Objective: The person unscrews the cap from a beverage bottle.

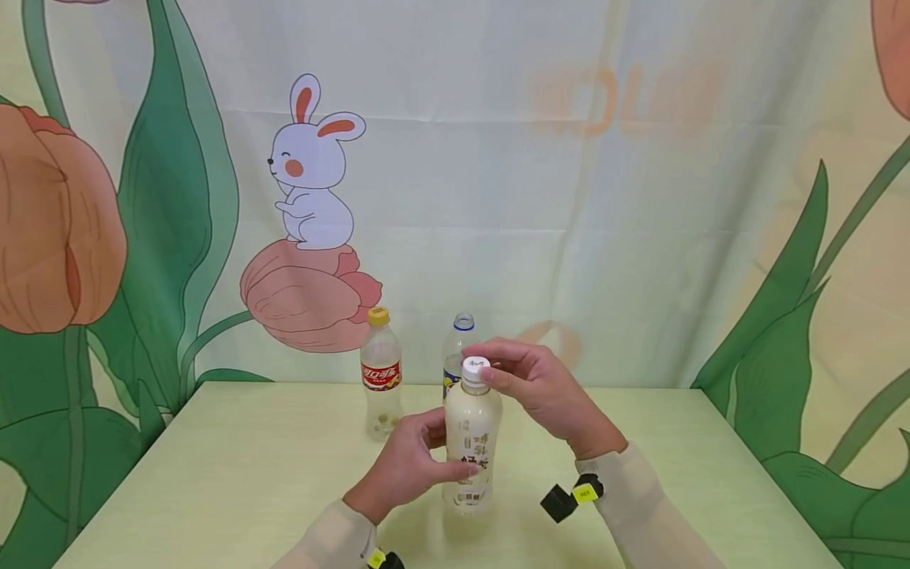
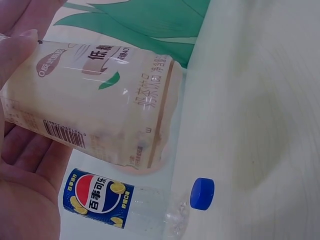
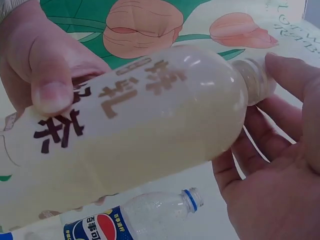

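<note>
In the head view, a milk tea bottle (image 1: 472, 431) with pale contents and a white cap (image 1: 475, 370) stands upright in front of me. My left hand (image 1: 408, 458) grips its body from the left, thumb across the front of the label. At the top, my right hand (image 1: 529, 387) pinches the cap between thumb and fingers. The right wrist view shows the thumb on one side of the cap and fingers behind the neck. Behind the milk tea bottle, partly hidden by it, is a Pepsi bottle (image 2: 100, 197) with an uncapped mouth.
To the left rear stands a Coca-Cola bottle (image 1: 381, 375) with a yellow cap and small objects at its bottom. A blue cap (image 2: 202, 193) lies on the table (image 1: 270, 474) beside the Pepsi bottle's base. A printed curtain (image 1: 462, 158) hangs behind the table.
</note>
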A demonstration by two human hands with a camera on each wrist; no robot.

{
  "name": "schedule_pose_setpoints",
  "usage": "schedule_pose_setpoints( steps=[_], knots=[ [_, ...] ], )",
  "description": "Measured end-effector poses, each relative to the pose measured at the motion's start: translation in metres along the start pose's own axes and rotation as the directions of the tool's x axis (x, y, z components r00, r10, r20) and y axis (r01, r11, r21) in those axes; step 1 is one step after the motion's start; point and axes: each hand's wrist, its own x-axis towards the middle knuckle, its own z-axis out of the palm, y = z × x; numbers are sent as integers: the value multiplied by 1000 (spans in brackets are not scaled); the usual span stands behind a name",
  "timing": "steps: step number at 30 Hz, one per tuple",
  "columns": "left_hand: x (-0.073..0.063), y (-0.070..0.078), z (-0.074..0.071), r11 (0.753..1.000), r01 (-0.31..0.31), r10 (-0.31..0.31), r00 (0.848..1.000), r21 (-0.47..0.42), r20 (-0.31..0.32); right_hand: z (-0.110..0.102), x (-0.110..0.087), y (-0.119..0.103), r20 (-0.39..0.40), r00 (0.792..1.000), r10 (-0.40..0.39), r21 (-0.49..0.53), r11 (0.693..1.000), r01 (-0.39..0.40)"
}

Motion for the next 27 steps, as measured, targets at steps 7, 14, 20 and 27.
schedule_pose_setpoints(
  steps=[7,14,20,27],
  knots=[
    [1,-1,1,1000,-5,5,1000,3,-15,11,-2,0,-191,982,-9,30,999,15],
    [1,1,2,1000,12,-12,1000,-12,-6,27,-3,-9,-402,916,10,-52,998,-34],
    [0,2,2,1000,22,-22,1000,-11,-4,33,-3,-14,-449,894,-6,-101,994,-44],
    [1,3,1,1000,30,-30,1000,-2,-6,30,-4,-15,-406,914,-12,-77,997,-21]
  ],
)
